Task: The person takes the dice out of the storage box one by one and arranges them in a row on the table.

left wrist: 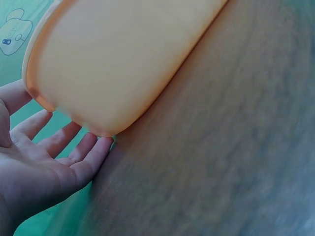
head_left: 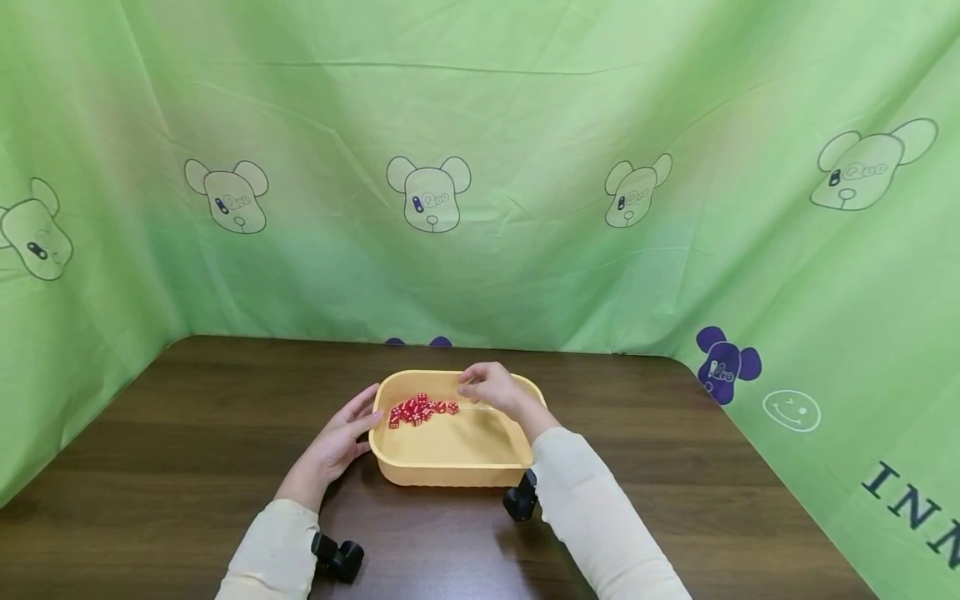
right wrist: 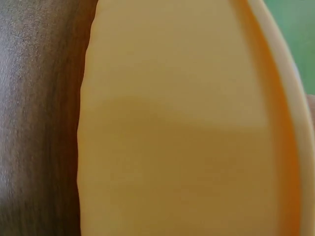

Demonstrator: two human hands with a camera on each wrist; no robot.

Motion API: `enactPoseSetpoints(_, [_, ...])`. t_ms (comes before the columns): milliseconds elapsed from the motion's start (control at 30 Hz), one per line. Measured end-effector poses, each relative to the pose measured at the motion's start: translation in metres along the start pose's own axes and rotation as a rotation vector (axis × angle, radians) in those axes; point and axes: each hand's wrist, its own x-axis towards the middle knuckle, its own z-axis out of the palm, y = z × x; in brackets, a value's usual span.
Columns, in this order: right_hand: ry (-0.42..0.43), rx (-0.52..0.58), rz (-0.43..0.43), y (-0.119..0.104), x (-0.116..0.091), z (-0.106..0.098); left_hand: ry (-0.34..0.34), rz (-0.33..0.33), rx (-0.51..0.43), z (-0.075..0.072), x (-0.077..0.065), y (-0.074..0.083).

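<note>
A shallow yellow plastic basin [head_left: 459, 477] rests on the table in the head view. Several small red dice with white dots [head_left: 412, 412] lie in a cluster on its left side, in the back half. At the left end, my left hand [head_left: 339, 443] holds the basin, thumb over the rim and fingers along the outer wall. The left wrist view shows those fingertips [left wrist: 91, 140] touching the wall. Above the basin's right back part hovers my right hand [head_left: 501, 392], fingers loosely bent and pointing left. No die shows between them. In the right wrist view the basin wall hides nearly all of that hand.
The dark wooden table [head_left: 187, 467] extends on all sides of the basin. Behind it and at both sides hangs a green cloth [head_left: 525, 275] printed with bear heads. Black wrist devices [head_left: 337, 558] sit under both white sleeves [head_left: 600, 517], the right one close to the basin's front corner.
</note>
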Motion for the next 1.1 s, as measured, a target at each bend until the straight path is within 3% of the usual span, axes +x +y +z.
enactPoseSetpoints(267, [-0.004, 0.01, 0.026, 0.005, 0.002, 0.007, -0.002, -0.003, -0.001, -0.001, 0.0, 0.0])
enactPoseSetpoints(767, [0.005, -0.083, 0.118, 0.009, 0.005, 0.018, 0.003, -0.003, -0.004, -0.001, 0.001, 0.0])
enactPoseSetpoints(1100, [-0.039, -0.163, 0.114, 0.016, 0.01, 0.024, 0.007, -0.009, -0.003, 0.0, 0.001, 0.002])
